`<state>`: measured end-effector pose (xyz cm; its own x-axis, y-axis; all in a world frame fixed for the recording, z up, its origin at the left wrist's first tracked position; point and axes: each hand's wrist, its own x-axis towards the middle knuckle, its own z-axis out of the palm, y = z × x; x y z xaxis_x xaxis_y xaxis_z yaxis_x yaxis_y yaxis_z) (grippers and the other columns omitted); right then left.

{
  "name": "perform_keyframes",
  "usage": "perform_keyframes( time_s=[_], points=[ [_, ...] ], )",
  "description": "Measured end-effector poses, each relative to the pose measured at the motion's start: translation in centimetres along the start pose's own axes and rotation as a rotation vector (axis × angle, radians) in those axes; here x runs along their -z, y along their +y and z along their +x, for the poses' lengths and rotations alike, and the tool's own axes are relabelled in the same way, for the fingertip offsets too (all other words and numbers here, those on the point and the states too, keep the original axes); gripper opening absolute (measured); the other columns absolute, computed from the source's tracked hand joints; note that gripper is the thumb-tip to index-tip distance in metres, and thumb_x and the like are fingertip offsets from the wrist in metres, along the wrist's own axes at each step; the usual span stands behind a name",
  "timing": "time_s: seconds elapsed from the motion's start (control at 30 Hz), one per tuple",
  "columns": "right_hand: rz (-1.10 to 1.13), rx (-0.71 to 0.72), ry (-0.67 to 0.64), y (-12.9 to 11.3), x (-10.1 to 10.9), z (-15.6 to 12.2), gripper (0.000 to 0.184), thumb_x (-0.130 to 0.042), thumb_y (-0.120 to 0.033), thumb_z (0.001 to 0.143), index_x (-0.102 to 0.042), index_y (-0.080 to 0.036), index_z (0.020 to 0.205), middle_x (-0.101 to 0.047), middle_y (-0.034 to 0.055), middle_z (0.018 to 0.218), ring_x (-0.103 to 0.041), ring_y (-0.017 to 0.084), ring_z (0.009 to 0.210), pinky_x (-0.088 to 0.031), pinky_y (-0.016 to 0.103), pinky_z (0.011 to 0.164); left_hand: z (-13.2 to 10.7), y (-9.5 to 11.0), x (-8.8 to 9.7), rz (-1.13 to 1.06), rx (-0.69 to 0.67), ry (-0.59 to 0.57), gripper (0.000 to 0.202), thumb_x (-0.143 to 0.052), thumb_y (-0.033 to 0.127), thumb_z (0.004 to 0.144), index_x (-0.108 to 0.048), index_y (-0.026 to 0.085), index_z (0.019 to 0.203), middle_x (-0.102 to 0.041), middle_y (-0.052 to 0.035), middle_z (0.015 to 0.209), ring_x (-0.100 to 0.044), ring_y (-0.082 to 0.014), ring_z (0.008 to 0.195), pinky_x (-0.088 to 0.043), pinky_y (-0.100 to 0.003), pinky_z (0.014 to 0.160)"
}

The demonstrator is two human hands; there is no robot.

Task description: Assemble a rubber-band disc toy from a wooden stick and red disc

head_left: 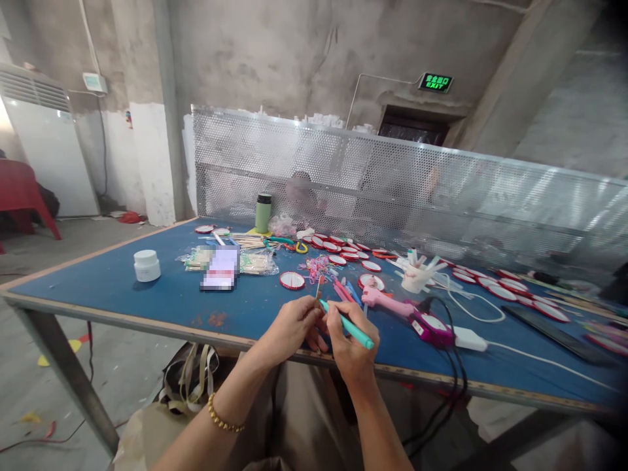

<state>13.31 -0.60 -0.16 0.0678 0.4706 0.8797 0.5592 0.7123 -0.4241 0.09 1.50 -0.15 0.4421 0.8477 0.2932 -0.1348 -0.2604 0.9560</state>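
Observation:
My right hand [352, 337] is closed around a teal pen [360, 335], whose tip end points up and left toward my other hand. Between the fingers of my left hand [297, 322] is a thin brownish stick [320, 286], standing nearly upright. Both hands almost touch, just above the table's front edge. Beyond them lie pink pens [342, 291] and blue pens [353, 293]. A round white piece with a red rim [292, 280] rests on the table to the left, near a tangle of colourful small strands [318, 268].
On the blue table [98, 294] are a white jar [147, 266], a phone [220, 268], a green bottle [263, 214], a white cup of sticks [415, 278] and a pink-and-purple device [429, 327] with cables. Many red-rimmed discs [500, 288] lie rightward. A perforated metal screen [343, 176] stands behind.

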Motion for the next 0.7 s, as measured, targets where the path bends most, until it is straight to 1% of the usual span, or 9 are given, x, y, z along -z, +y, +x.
perform_keyframes(
  time_s=[0.2, 0.47, 0.7],
  points=[
    [-0.009, 0.009, 0.029, -0.15, -0.02, 0.02, 0.014, -0.056, -0.019, 0.092, -0.062, -0.019, 0.08, -0.065, -0.0022, 0.067, -0.06, 0.01, 0.058, -0.048, 0.02, 0.059, 0.03, -0.15, 0.08, -0.019, 0.002, -0.006, 0.028, -0.049, 0.047, 0.089, -0.05, 0.019, 0.085, -0.06, 0.002, 0.064, -0.067, -0.0177, 0.055, -0.05, -0.025, 0.048],
    [-0.015, 0.011, 0.011, -0.04, 0.01, -0.07, 0.012, -0.055, -0.019, 0.091, -0.062, -0.019, 0.081, -0.065, -0.0017, 0.069, -0.061, 0.011, 0.06, -0.049, 0.02, 0.06, 0.03, -0.14, 0.06, -0.001, 0.008, -0.007, 0.029, -0.049, 0.047, 0.09, -0.048, 0.019, 0.083, -0.061, 0.0017, 0.061, -0.067, -0.0173, 0.053, -0.05, -0.024, 0.047],
    [-0.011, 0.007, 0.041, -0.16, -0.03, -0.08, 0.013, -0.055, -0.02, 0.092, -0.062, -0.02, 0.08, -0.065, -0.0017, 0.067, -0.06, 0.011, 0.058, -0.049, 0.021, 0.059, 0.08, -0.09, 0.07, -0.016, 0.009, -0.005, 0.03, -0.05, 0.048, 0.089, -0.049, 0.018, 0.085, -0.059, 0.0024, 0.066, -0.067, -0.0165, 0.054, -0.049, -0.023, 0.047]
  ],
)
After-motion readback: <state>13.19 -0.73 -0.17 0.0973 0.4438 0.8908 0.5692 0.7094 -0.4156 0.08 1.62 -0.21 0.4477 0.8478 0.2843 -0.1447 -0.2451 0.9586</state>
